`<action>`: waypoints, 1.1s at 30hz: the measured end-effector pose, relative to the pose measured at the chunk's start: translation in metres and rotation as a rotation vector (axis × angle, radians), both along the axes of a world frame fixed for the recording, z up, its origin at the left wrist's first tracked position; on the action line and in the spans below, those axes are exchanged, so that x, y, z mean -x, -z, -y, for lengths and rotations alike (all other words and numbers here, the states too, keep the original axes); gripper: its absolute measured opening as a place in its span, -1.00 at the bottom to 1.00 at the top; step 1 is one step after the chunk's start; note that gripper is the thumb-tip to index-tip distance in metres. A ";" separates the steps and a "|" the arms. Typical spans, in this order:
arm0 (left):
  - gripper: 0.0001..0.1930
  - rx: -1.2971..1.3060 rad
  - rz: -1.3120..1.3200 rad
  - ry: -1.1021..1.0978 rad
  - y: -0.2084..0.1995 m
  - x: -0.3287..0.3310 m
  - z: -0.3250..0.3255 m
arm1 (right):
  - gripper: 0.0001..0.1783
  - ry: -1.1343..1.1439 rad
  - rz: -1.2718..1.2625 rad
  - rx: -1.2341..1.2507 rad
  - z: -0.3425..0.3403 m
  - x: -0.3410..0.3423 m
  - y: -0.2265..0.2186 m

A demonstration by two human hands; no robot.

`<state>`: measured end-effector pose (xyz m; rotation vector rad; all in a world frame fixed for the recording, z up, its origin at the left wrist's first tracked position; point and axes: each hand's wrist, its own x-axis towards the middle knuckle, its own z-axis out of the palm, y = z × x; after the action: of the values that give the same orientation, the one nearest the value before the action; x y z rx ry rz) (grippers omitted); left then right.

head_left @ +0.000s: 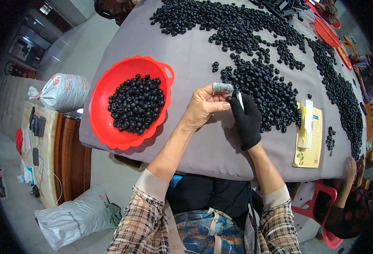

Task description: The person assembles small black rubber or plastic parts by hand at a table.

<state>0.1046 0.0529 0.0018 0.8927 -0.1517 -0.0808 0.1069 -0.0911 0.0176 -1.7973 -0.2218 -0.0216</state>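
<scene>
My bare left hand (205, 105) is closed in a pinch, a grey speckled wrap (222, 88) around its index finger. At its fingertips shows a small black round piece, partly hidden by my other hand. My right hand (249, 120), in a black glove, grips a slim white pen-like tool (240, 100) whose tip meets that piece. Just beyond both hands spreads a heap of black round pieces with holes (264, 91). To the left, a red scalloped plastic bowl (99, 99) holds many similar pieces (135, 103).
A grey cloth (182, 150) covers the table, with more black pieces (220, 21) along its far and right sides. A yellow booklet (315, 148) lies right, near a red basket (327, 31). White sacks (74, 220) stand left. Another person's hands (352, 169) show at the right edge.
</scene>
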 end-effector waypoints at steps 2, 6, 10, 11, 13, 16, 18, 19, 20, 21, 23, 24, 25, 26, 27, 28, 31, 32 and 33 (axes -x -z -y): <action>-0.69 0.017 -0.021 0.026 -0.004 0.001 0.002 | -0.79 -0.010 0.009 -0.015 0.000 0.000 0.001; -0.76 -0.037 -0.137 0.046 -0.002 0.002 0.001 | -0.80 -0.010 0.061 0.001 0.001 -0.001 0.007; -0.81 -0.086 -0.152 0.029 -0.004 0.003 0.003 | -0.78 0.002 0.074 0.024 -0.001 0.000 0.001; -0.83 -0.093 -0.130 0.021 -0.003 0.003 0.002 | -0.78 0.004 0.074 0.023 0.000 -0.001 0.002; -0.84 -0.102 -0.109 0.013 -0.003 0.001 0.001 | -0.76 -0.039 0.138 0.043 0.000 -0.002 0.005; -0.86 -0.032 -0.096 -0.034 -0.005 0.000 0.000 | -0.74 -0.038 -0.024 -0.033 0.000 0.001 -0.002; -0.87 -0.029 -0.079 -0.021 -0.004 -0.001 0.000 | -0.72 -0.051 0.023 -0.024 0.003 -0.001 0.004; -0.87 -0.030 -0.078 -0.021 -0.002 -0.001 -0.001 | -0.70 -0.065 0.068 -0.015 0.004 -0.001 0.006; -0.87 -0.040 -0.083 -0.031 0.000 -0.001 -0.002 | -0.70 -0.064 0.069 -0.016 0.003 -0.001 0.006; -0.87 -0.050 -0.089 -0.040 0.002 -0.002 -0.003 | -0.69 -0.037 0.103 -0.013 0.002 0.000 0.005; -0.87 -0.061 -0.078 -0.066 0.003 -0.003 -0.006 | -0.68 -0.010 0.135 -0.011 0.000 0.002 0.003; -0.86 -0.071 -0.067 -0.092 0.003 -0.003 -0.007 | -0.68 -0.018 0.039 -0.070 -0.001 0.003 -0.001; -0.86 -0.072 -0.066 -0.091 0.003 -0.004 -0.007 | -0.67 -0.024 -0.057 -0.128 0.000 0.004 -0.003; -0.86 -0.062 -0.066 -0.097 0.003 -0.004 -0.008 | -0.67 -0.022 -0.056 -0.129 0.002 0.002 0.004; -0.86 -0.052 -0.067 -0.104 0.003 -0.004 -0.007 | -0.67 -0.053 0.111 -0.035 0.007 -0.002 0.019; -0.86 -0.054 -0.067 -0.105 0.004 -0.004 -0.008 | -0.66 -0.087 0.276 0.059 0.006 -0.003 0.020; -0.86 -0.035 -0.069 -0.103 0.004 -0.003 -0.007 | -0.66 -0.129 0.432 0.161 0.005 -0.001 0.014; -0.86 -0.006 -0.076 -0.059 0.004 -0.004 -0.007 | -0.66 -0.127 0.432 0.163 0.004 0.000 0.012; -0.86 0.023 -0.082 -0.015 0.004 -0.004 -0.007 | -0.65 -0.114 0.224 0.063 0.003 0.000 0.010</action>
<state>0.1084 0.0600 -0.0020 0.8663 -0.0694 -0.1016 0.1071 -0.0942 0.0075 -1.8422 -0.4899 -0.1362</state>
